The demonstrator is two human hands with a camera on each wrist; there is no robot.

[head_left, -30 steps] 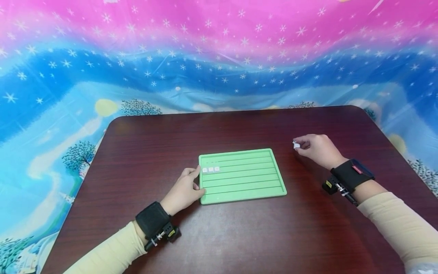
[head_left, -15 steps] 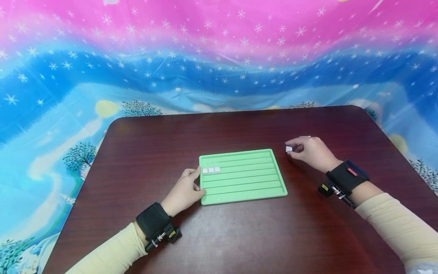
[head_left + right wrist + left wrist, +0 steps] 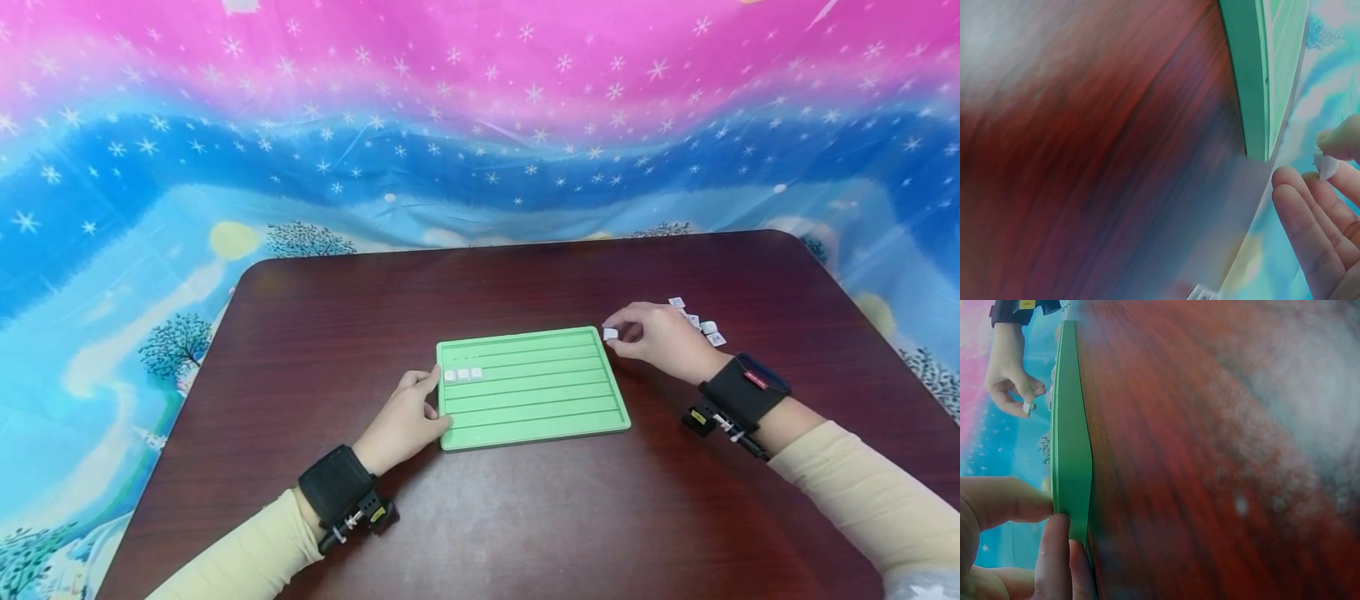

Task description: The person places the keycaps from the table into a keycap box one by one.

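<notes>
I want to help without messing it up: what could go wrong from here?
The little white block could slip, as the right hand pinches it up in the air.
It might bump the raised rim of the green tray, since it is close to the corner.
The left hand holds the tray's edge, so a jerk there could perhaps shift the three white blocks in their row.
</notes>
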